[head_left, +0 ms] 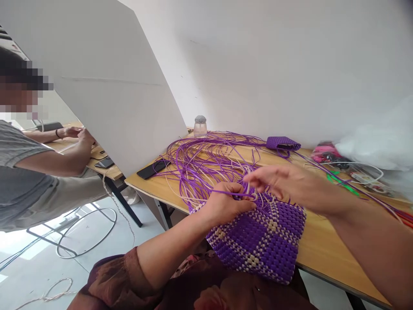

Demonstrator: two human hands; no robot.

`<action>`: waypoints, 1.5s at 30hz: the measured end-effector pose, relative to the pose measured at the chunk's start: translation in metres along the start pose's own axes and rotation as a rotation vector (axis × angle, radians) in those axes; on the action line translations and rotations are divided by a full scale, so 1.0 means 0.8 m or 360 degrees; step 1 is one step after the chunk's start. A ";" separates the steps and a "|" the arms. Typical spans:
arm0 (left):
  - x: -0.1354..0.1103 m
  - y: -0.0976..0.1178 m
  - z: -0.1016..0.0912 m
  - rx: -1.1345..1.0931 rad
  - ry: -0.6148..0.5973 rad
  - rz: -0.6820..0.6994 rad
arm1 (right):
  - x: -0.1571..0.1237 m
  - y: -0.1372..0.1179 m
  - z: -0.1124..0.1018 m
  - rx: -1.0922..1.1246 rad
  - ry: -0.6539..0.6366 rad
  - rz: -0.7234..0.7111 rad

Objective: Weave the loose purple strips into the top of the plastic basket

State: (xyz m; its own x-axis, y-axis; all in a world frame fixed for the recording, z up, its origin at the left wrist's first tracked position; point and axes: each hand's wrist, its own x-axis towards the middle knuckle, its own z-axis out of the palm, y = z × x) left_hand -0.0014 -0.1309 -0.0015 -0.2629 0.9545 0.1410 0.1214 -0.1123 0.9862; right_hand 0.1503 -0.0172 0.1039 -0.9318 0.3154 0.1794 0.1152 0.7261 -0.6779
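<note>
- at the far left, another person point(24, 172) is working at a separate table point(114, 173), well apart from the bench point(322, 245).
- a black phone point(152, 168) is lying by the bench's left corner, just beside the loose strands point(193, 172), purple and pale, which are fanning out toward the back edge; these are probably behaving as light, springy and a little slippery, so tangling is looking like the main nuisance.
- a bottle point(200, 128) is standing at the back edge, behind the strands.
- the left hand point(227, 200) is closing firmly, thumb and fingers pinching the worked rim of the purple woven piece point(254, 241), with one purple strand running across the fingers.
- the woven piece is leaning over the bench's near edge, its lower part hanging above the lap; it is likely being light but fairly stiff (tight knots, by the look of them), not fragile, so the finished rim is offering a sounder grip than any single strand.
- the right hand point(285, 183) is hovering over that rim, fingers loosely curled; whether the tips are gripping the pale strand beside them, i cannot tell.
- a small purple pouch point(278, 141) is lying near the back edge, and white stuffing point(380, 137) is heaping toward the right end.
</note>
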 end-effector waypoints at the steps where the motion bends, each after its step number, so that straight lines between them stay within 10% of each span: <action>1: 0.000 0.000 -0.001 0.0000 -0.0005 0.0010 | 0.004 0.001 0.013 -0.0137 -0.0060 -0.0044; 7: 0.001 0.004 -0.001 0.0084 -0.0032 0.0118 | 0.021 0.002 0.037 -0.0733 -0.0088 -0.0566; 24: 0.009 -0.007 -0.005 -0.0458 0.0030 -0.0171 | 0.054 0.034 0.055 -0.0074 -0.0041 -0.0253; 32: 0.006 -0.001 0.000 -0.0609 0.0090 -0.0173 | 0.006 0.042 0.050 0.0031 0.0546 -0.0236; 38: 0.005 -0.005 -0.002 -0.0424 0.0108 -0.0087 | -0.050 0.074 0.110 -0.0540 0.0932 -0.0685; 45: 0.002 -0.004 -0.003 -0.0334 0.0114 -0.0136 | -0.045 0.073 0.143 -0.0526 0.1135 -0.0709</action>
State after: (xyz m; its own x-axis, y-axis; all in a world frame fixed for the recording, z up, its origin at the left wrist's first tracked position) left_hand -0.0042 -0.1297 -0.0039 -0.3320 0.9417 0.0547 -0.1038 -0.0941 0.9901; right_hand 0.1509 -0.0559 -0.0238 -0.4920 0.1868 0.8503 -0.0100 0.9754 -0.2201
